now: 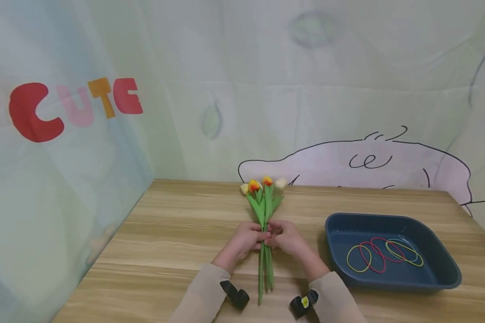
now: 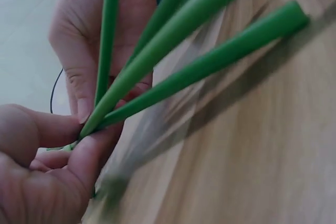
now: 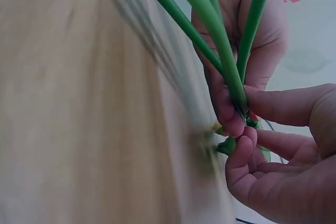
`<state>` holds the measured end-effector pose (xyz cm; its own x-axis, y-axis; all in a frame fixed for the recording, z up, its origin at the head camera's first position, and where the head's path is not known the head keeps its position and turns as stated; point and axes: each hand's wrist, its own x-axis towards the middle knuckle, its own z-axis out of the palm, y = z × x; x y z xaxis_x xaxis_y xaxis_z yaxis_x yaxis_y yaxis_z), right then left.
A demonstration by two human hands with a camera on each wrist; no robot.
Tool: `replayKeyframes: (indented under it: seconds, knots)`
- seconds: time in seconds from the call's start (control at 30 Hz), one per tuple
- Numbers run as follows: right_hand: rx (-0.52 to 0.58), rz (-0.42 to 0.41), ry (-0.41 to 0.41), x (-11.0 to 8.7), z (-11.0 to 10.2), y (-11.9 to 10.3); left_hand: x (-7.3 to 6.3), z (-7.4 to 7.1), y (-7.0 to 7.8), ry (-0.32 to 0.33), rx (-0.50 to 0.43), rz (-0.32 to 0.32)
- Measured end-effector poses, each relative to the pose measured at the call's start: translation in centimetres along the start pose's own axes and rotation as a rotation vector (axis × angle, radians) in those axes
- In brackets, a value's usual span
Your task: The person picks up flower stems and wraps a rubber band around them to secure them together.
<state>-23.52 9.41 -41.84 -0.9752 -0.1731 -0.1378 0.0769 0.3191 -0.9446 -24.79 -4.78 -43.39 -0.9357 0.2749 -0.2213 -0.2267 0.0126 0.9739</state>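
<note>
A small bunch of artificial tulips (image 1: 265, 206), with orange-yellow and whitish heads and green leaves, points away from me over the table. My left hand (image 1: 248, 237) pinches the stems (image 2: 173, 35) between thumb and fingers, just below the leaves. From the other side my right hand (image 1: 284, 237) has its thumb and curled fingers on the stems at the same spot. In the right wrist view, a speck of red shows by the right fingertips (image 3: 247, 140), mostly hidden by the fingers. Below the hands the stem ends fan apart, close over the wood-grain table (image 1: 178, 233).
To the right stands a dark blue tray (image 1: 400, 283) with several red and yellow rubber bands (image 1: 373, 258) lying in it. Behind the table's far edge hangs a printed cloth (image 1: 226, 89). Both sleeves (image 1: 204, 291) carry black wrist cameras.
</note>
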Motion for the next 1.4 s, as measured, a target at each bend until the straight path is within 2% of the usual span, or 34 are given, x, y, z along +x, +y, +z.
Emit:
replayKeyframes:
  seconds: [0.17,0.33,0.53,0.73,1.03,1.2,1.3,1.4]
  knots:
    - [-0.015,-0.061,0.008,-0.5,-0.3,-1.1,-0.4,0.3,0.7,0.027,-0.085,0.045]
    - [-0.067,-0.122,0.015,-0.8,-1.1,-2.4,-1.1,0.5,2.1,0.042,-0.148,0.098]
    - [-0.083,-0.161,0.006,-1.7,-2.2,-4.0,-2.1,0.7,3.8,0.064,-0.152,0.158]
    - [-0.057,-0.211,-0.011,-3.2,-2.8,-4.8,-2.8,0.9,5.1,0.080,-0.211,0.217]
    - [0.011,-0.190,-0.068,-4.9,-2.7,-4.7,-4.0,1.2,6.1,0.093,-0.269,0.329]
    - [0.014,-0.163,-0.073,-5.8,-2.5,-4.7,-4.4,1.6,6.3,0.101,-0.350,0.358]
    - [0.043,-0.156,-0.102,-6.2,-2.5,-4.6,-4.5,1.8,6.3,0.090,-0.387,0.378]
    - [0.098,-0.175,-0.178,-6.4,-2.6,-4.5,-4.7,1.9,6.3,0.076,-0.417,0.411]
